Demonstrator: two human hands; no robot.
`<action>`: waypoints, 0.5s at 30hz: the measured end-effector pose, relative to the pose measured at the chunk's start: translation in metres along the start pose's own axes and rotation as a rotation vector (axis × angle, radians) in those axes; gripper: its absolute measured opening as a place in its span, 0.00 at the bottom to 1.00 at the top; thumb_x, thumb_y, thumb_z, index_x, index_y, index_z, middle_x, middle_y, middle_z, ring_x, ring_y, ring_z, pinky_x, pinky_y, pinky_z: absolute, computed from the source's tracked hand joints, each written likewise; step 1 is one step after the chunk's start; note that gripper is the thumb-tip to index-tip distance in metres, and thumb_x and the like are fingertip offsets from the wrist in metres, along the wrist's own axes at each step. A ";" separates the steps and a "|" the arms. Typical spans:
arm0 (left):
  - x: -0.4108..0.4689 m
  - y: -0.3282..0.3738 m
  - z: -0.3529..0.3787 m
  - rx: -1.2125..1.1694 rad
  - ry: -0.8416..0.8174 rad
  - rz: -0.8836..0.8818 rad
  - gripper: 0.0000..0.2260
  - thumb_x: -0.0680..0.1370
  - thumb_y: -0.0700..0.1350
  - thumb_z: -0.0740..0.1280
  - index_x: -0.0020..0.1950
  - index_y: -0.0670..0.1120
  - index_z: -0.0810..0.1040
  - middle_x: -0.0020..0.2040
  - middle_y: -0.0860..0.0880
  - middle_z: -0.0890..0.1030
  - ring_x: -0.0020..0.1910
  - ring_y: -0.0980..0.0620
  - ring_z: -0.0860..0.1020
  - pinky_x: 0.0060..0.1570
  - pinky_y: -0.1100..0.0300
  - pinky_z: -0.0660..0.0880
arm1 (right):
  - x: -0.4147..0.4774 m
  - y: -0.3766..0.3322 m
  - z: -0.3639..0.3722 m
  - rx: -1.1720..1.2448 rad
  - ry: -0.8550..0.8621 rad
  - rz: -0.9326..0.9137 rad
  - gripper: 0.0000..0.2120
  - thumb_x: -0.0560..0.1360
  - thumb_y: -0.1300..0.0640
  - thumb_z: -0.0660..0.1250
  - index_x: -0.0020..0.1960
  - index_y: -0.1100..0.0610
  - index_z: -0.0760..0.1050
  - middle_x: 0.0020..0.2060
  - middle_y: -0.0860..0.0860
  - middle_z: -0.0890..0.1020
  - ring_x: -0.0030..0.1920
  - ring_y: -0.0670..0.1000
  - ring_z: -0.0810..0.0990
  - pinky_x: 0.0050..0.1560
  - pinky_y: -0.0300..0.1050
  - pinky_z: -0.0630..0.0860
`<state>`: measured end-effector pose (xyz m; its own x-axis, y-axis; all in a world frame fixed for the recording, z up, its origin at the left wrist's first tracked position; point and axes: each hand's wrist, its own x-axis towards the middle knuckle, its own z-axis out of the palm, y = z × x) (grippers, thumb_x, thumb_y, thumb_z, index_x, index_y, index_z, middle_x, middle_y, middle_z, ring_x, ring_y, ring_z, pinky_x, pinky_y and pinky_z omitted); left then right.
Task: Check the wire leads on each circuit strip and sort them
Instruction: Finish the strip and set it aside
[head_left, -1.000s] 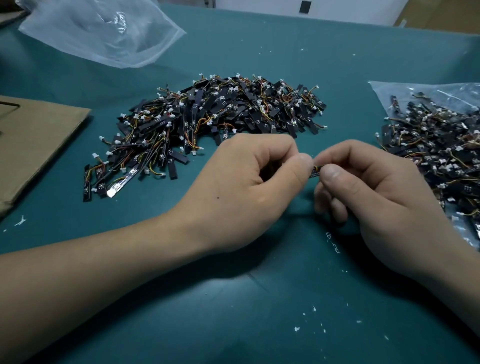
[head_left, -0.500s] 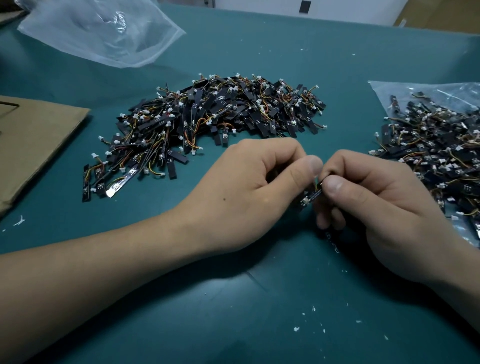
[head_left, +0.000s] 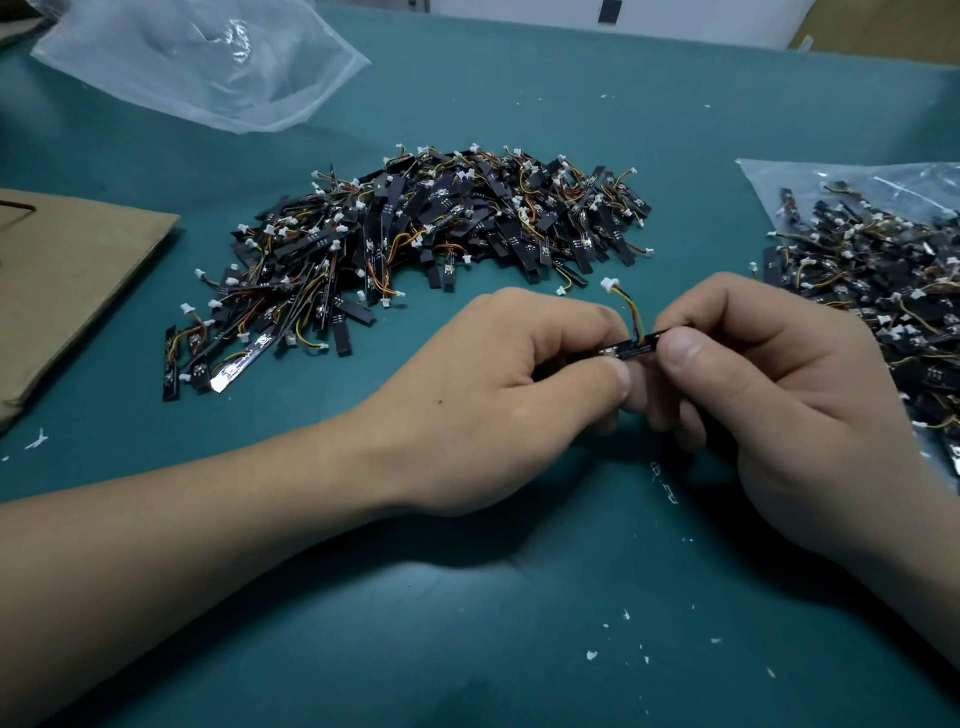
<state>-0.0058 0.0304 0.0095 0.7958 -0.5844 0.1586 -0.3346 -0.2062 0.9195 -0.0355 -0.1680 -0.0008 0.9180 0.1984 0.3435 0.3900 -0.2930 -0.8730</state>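
Note:
One black circuit strip (head_left: 635, 348) is held level between both hands at mid-table. My left hand (head_left: 498, 395) pinches its left end between thumb and fingers. My right hand (head_left: 769, 395) pinches its right end. Its red, yellow and dark wire lead (head_left: 629, 309) stands up from the strip and ends in a small white connector (head_left: 609, 284). A large heap of black strips with wires (head_left: 415, 244) lies on the green mat behind my left hand. A second heap (head_left: 883, 291) lies on a clear bag at the right.
A crumpled clear plastic bag (head_left: 197, 57) lies at the back left. Brown cardboard (head_left: 62, 280) covers the left edge of the green mat (head_left: 467, 623). Small white flecks (head_left: 592, 654) dot the mat near me.
The strip has turned from tilted to level between my hands, and its wire lead with the white connector now sticks up in plain sight. Both hands stay at mid-table.

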 end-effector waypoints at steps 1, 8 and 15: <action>0.000 -0.001 0.000 -0.016 -0.008 -0.009 0.10 0.78 0.42 0.63 0.43 0.42 0.82 0.38 0.46 0.83 0.40 0.45 0.82 0.43 0.49 0.78 | 0.000 -0.001 0.000 -0.010 -0.004 -0.005 0.10 0.80 0.51 0.64 0.45 0.55 0.76 0.31 0.51 0.80 0.26 0.50 0.73 0.29 0.44 0.71; 0.001 -0.002 0.000 -0.028 -0.018 -0.040 0.11 0.75 0.39 0.61 0.40 0.45 0.83 0.39 0.46 0.85 0.40 0.50 0.83 0.45 0.52 0.80 | 0.000 -0.003 0.001 -0.022 -0.051 0.025 0.10 0.79 0.50 0.63 0.44 0.54 0.76 0.31 0.51 0.80 0.28 0.50 0.74 0.30 0.43 0.72; 0.001 0.000 0.000 -0.014 -0.014 -0.071 0.12 0.74 0.38 0.61 0.39 0.43 0.84 0.38 0.45 0.85 0.40 0.48 0.84 0.45 0.48 0.81 | -0.001 -0.005 0.002 -0.039 -0.074 0.022 0.10 0.79 0.50 0.62 0.43 0.53 0.75 0.32 0.50 0.81 0.28 0.50 0.75 0.31 0.40 0.72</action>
<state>-0.0051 0.0299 0.0101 0.8100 -0.5799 0.0875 -0.2703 -0.2368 0.9332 -0.0385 -0.1654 0.0024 0.9190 0.2597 0.2966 0.3736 -0.3339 -0.8654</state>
